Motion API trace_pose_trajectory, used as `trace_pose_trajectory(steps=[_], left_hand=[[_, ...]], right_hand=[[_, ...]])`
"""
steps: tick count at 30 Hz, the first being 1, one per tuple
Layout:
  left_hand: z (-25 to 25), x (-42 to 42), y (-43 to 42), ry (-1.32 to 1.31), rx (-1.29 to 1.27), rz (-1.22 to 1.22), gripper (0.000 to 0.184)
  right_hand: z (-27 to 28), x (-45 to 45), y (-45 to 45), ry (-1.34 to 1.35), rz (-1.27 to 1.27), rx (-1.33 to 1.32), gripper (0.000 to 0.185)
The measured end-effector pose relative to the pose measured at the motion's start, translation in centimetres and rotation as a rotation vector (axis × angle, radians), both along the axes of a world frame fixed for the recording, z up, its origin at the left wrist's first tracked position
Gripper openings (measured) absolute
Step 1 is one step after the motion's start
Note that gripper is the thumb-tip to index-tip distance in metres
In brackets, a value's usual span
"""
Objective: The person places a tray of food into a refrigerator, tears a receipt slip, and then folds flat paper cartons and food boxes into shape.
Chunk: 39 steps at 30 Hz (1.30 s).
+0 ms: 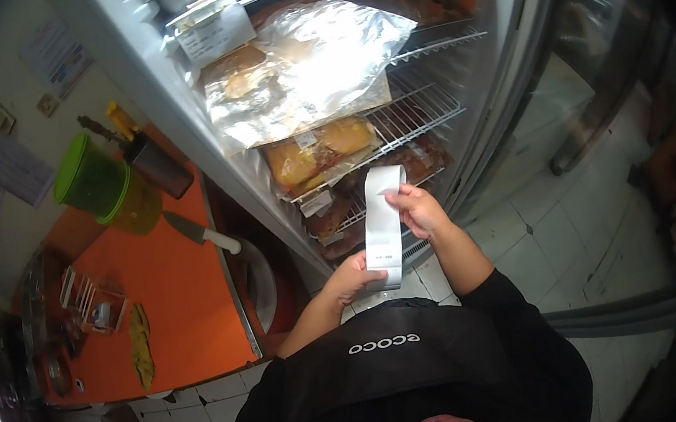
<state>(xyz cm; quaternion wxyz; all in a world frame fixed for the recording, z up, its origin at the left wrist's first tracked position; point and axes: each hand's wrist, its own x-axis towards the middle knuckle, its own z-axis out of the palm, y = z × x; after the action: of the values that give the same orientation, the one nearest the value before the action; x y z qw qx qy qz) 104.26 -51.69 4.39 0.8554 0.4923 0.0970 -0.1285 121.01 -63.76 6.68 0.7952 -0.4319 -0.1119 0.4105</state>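
A long white strip of printed paper [383,221], like a receipt or a run of labels, is stretched between my hands and loops over at its top end. My left hand [352,279] pinches its lower end, thumb on top, near a short line of print. Higher up, my right hand [420,211] grips the right edge by the loop, with fingers closed on it. Behind the strip stands an open fridge with wire shelves [419,117]. On them lie a large shiny plastic-wrapped pack [295,64], a bag of yellowish food [322,152] and darker packs [335,218] below.
On the left, an orange counter [199,312] holds a white-handled knife [201,232] jutting past its edge, green tubs [84,170], a dark utensil holder [157,166], a wire rack [96,300] and a yellow-green item [141,345]. The glass fridge door [575,81] is at right.
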Motion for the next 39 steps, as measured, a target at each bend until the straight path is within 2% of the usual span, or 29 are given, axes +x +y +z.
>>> trace_pose_trajectory(steps=[4,9,13,23,25,27,29,30,31,32,35,36,38,39], left_hand=[[-1.0,0.4,-1.4,0.040,-0.037,-0.062,0.042],[-1.1,0.5,-1.7,0.066,0.083,-0.190,0.042],[-1.7,0.9,-1.7,0.082,0.155,-0.198,0.044],[-5.5,1.6,-0.9,0.145,0.251,-0.200,0.043],[-6.0,1.6,-0.9,0.210,0.256,-0.122,0.043],[-6.1,1.7,-0.9,0.193,-0.037,0.010,0.043],[-6.8,1.8,-0.8,0.075,-0.347,0.074,0.047],[-4.9,1.5,-1.0,0.042,-0.582,0.074,0.049],[-2.9,1.2,-1.2,0.006,-0.815,0.072,0.051],[-3.4,1.0,-1.0,-0.050,-0.867,0.036,0.055],[-7.0,0.6,-2.0,0.106,-0.752,0.049,0.059],[-9.3,0.5,-2.5,0.129,-0.498,0.020,0.063],[-10.0,0.2,-3.3,0.266,-0.406,-0.006,0.067],[-10.3,-0.1,-3.4,0.334,-0.360,-0.021,0.069]], right_hand=[[0.1,1.6,-1.0,0.032,-0.137,0.087,0.021],[1.1,3.0,-1.8,0.075,-0.212,0.219,0.020],[2.8,4.0,-3.3,-0.041,-0.308,0.177,0.025],[6.0,3.9,-5.5,-0.179,-0.362,0.176,0.032],[6.0,3.0,-5.7,-0.318,-0.318,0.105,0.031],[4.5,1.5,-5.8,-0.493,-0.228,-0.056,0.029],[2.3,-1.5,-5.7,-0.642,0.045,-0.226,0.026],[-0.4,-2.9,-5.2,-0.857,0.097,-0.196,0.023],[-1.6,-4.6,-5.1,-0.990,0.219,-0.327,0.022],[-4.3,-5.7,-4.9,-1.201,0.221,-0.432,0.021],[-8.6,-8.1,-5.3,-1.330,-0.016,-0.412,0.029],[-8.1,-8.5,-5.8,-1.376,-0.060,-0.498,0.033],[-6.5,-9.6,-7.3,-1.461,-0.158,-0.677,0.040],[-7.1,-9.4,-8.4,-1.421,-0.234,-0.650,0.040]])
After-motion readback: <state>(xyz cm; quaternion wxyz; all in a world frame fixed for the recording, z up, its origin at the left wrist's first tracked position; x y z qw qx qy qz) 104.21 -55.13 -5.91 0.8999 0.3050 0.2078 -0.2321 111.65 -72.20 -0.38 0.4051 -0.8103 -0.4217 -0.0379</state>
